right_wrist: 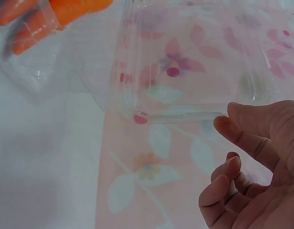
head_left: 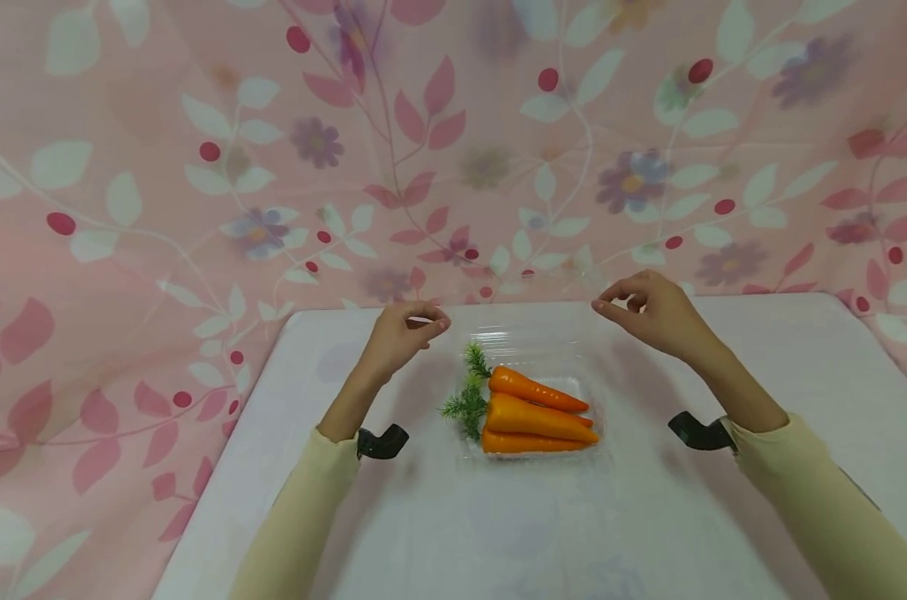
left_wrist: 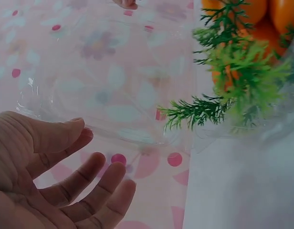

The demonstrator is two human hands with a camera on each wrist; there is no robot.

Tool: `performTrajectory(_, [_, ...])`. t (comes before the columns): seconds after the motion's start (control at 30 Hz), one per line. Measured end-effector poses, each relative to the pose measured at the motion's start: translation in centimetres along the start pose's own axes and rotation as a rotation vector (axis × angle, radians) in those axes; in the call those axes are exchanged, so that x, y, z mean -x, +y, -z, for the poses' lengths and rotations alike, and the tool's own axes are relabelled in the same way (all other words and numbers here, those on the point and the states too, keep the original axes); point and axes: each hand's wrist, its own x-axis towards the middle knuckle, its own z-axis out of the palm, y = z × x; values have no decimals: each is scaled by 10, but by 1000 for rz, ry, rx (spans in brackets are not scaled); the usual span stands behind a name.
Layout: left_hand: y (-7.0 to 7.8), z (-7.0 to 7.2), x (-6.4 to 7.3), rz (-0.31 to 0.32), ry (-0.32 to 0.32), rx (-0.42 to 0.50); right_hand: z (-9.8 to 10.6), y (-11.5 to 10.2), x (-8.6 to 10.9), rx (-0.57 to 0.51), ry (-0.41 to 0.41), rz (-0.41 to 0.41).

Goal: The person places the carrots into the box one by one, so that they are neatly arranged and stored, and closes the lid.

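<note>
A clear plastic clamshell box lies on the white table with its lid (right_wrist: 185,113) raised at the far side. My left hand (head_left: 399,335) pinches the lid's left edge between thumb and index finger, the other fingers loosely spread. On the opposite edge, the thumb and index finger of my right hand (head_left: 654,317) pinch the lid too. Several orange carrots (head_left: 538,419) lie side by side in the box's base (head_left: 602,429), tips pointing right. Their green leafy tops (left_wrist: 247,71) reach over the base's left rim.
The white table (head_left: 528,533) extends around the box on all sides. Behind it hangs a pink cloth (head_left: 453,150) with flowers and leaves. A black wrist mount (head_left: 383,442) sticks out at the left cuff, and another black mount (head_left: 699,432) at the right cuff.
</note>
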Motion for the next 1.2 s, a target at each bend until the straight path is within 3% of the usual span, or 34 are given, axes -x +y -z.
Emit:
performTrajectory(0.27, [-2, -2, 18, -79, -3, -131, -1, -5, 20, 49, 20, 58])
performTrajectory(0.53, [-3, -5, 32, -52, -56, -169, -2, -6, 43, 66, 27, 93])
performTrajectory(0.7, [-10, -4, 49, -10, -104, -135, -2, -10, 53, 76, -29, 110])
performTrajectory(1.0, [-14, -14, 70, -57, -118, -166, -6, -10, 71, 180, -126, 87])
performTrajectory(1.2, [-16, -21, 81, -78, -122, -238, -13, -14, 81, 233, -194, 46])
